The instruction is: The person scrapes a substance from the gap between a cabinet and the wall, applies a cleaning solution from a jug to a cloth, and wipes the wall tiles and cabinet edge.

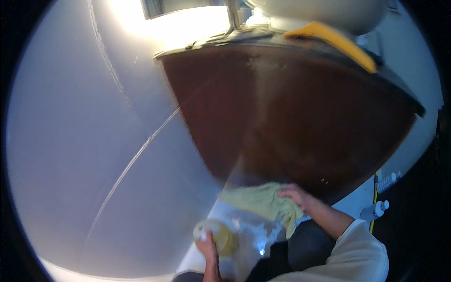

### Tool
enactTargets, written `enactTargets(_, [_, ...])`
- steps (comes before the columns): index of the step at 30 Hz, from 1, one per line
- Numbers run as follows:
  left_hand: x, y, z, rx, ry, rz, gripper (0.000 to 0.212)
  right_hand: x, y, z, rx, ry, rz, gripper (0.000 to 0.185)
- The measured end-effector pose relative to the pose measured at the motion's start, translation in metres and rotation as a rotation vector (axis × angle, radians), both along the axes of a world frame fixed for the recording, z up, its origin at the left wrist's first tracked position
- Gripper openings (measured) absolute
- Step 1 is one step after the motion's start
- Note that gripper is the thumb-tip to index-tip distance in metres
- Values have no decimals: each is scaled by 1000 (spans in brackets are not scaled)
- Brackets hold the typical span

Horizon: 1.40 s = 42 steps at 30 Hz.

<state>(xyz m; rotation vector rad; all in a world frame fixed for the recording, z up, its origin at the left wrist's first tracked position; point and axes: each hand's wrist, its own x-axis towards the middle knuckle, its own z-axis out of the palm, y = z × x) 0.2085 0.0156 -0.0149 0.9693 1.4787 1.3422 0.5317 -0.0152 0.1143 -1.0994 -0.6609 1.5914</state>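
My left hand [208, 244] grips a pale translucent jug [223, 238] that seems to hold a yellowish liquid, low in the picture above a wet white surface [252, 225]. Held in my right hand [295, 195] is a pale green cloth [257, 201], spread out to the left and partly hanging down. The cloth lies over the lower edge of a dark reddish-brown panel [299, 116]; whether it touches the panel is hard to tell. Wet patches and a bright reflection show below the cloth.
A large smooth grey-white surface [88, 141] with a pale streak curves along the left. An orange curved object [338, 44] lies on the brown structure's top ledge. White-capped bottles [374, 210] and a yellow cord or hose [372, 225] are at the right edge, beside a dark area.
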Motion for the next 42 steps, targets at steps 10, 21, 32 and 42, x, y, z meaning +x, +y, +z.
enactTargets(10, [-40,1,8,-137,620,-252,56,-29,19,19,19,115,150,33])
enactTargets(21, [-85,18,86,-253,1313,-942,44,-86,58,0,220,391,325,40])
enactTargets(32, [82,73,195,-13,-384,-576,60,-128,75,18,1047,-607,84,54])
enactTargets(42, [129,76,300,-121,-223,-557,43,-141,62,89,784,-1194,-270,57])
